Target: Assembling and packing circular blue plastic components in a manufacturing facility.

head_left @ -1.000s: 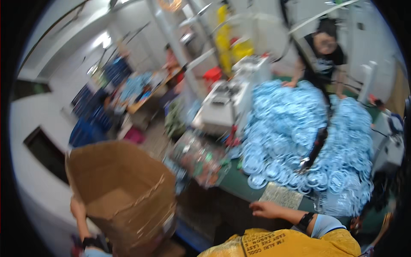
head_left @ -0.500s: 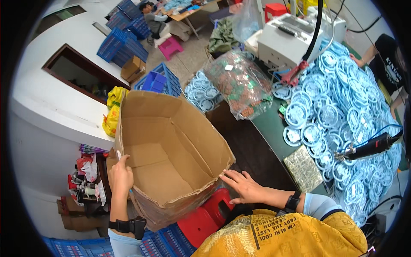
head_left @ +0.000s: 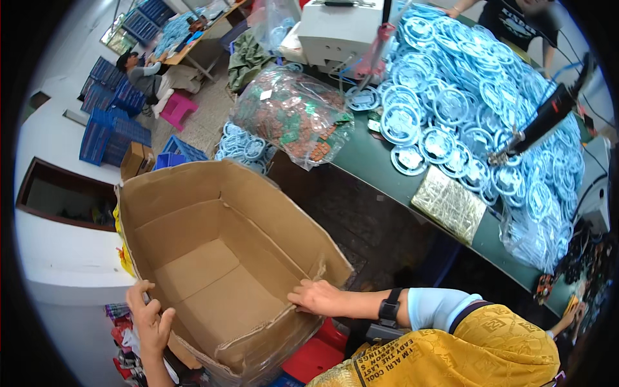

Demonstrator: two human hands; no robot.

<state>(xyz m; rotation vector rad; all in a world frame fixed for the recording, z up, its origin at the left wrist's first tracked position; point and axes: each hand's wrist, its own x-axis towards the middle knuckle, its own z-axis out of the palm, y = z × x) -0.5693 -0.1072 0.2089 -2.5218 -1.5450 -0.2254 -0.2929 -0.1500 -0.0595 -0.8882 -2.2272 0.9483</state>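
A big, open-topped cardboard box (head_left: 200,264) stands in front of me, its inside bare and its near flaps creased. My right hand (head_left: 317,298) is closed over the rim on the box's near right side, fingers bent inward over the cardboard. At the left rim is my left hand (head_left: 151,319), its fingers loosely bent and thumb held apart, touching or just beside the edge. Under the box's near right corner shows a red plastic stool (head_left: 316,355).
On the green worktable (head_left: 380,171) to the right lie heaped light-blue ring-shaped parts (head_left: 451,103), a wrapped block (head_left: 448,203) and a grey machine (head_left: 345,35). Beyond the box are a clear bag of circuit boards (head_left: 290,116) and blue crates (head_left: 106,138). Other people sit or stand farther off.
The view has swung to the right. My right hand has gone from resting flat at the box's right corner to gripping its near rim; my left hand's fingers have loosened.
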